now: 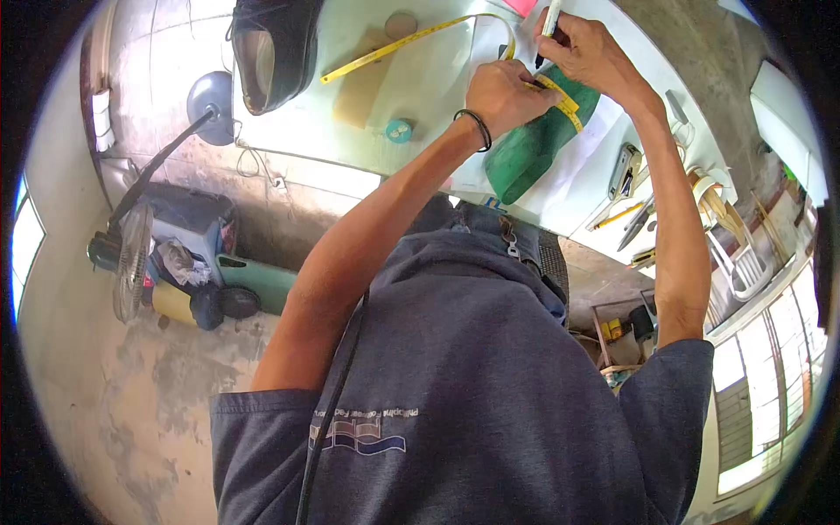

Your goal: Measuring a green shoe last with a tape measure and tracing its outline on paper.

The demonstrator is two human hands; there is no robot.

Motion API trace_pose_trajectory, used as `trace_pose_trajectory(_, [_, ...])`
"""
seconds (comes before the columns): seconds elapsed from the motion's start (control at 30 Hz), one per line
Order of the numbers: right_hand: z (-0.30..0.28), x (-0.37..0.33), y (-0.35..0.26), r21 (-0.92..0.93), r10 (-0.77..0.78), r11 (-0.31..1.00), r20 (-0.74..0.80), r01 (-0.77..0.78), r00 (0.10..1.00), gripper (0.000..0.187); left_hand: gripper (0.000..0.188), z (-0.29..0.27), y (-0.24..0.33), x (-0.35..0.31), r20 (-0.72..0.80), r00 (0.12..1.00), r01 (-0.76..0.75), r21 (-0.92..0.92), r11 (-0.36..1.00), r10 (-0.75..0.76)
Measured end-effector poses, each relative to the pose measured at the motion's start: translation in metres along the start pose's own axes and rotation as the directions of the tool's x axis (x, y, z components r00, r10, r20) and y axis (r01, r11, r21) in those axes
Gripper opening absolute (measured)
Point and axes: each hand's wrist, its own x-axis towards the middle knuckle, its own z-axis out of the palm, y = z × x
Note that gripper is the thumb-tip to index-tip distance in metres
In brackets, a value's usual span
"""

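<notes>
A green shoe last lies on the white tabletop in front of me. My left hand is closed on a yellow measuring tape and rests against the last. One stretch of the tape crosses the top of the last; the rest curves away to the left over the table. In my right hand, just beyond the last, is a white marker, its dark tip pointing down beside the tape and my left fingers. Whether the tip touches the last is hard to make out.
A black shoe stands at the table's far left, and a small teal disc lies nearer. On the right are a yellow pencil, a knife and other hand tools. A fan stands left of the table.
</notes>
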Motion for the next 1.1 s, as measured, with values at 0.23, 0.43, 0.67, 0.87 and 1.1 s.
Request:
trace_pose_trajectory(0.23, [0.009, -0.001, -0.003, 0.029, -0.095, 0.995, 0.049, 0.094, 0.994, 0.026, 0.053, 0.002, -0.004, -0.001, 0.049, 0.997, 0.069, -0.048, 0.996, -0.067])
trace_pose_trajectory(0.43, [0.010, -0.001, -0.008, -0.051, -0.126, 0.990, 0.067, 0.130, 0.990, 0.030, 0.070, 0.009, -0.003, -0.001, -0.076, 0.996, 0.056, 0.002, 0.998, -0.056])
trace_pose_trajectory(0.67, [0.008, 0.000, -0.012, -0.166, -0.079, 0.981, 0.116, 0.098, 0.990, 0.037, 0.074, 0.009, -0.003, 0.001, -0.087, 0.996, 0.038, 0.058, 0.998, -0.033])
trace_pose_trajectory(0.87, [0.010, -0.001, -0.017, -0.061, -0.102, 0.992, 0.077, 0.107, 0.992, 0.036, 0.073, 0.009, -0.006, 0.003, -0.094, 0.995, 0.036, 0.071, 0.997, -0.029])
trace_pose_trajectory(1.1, [0.008, 0.001, -0.019, -0.087, -0.112, 0.989, 0.099, 0.121, 0.989, 0.033, 0.070, 0.008, -0.010, 0.005, -0.128, 0.991, -0.026, 0.072, 0.997, 0.035])
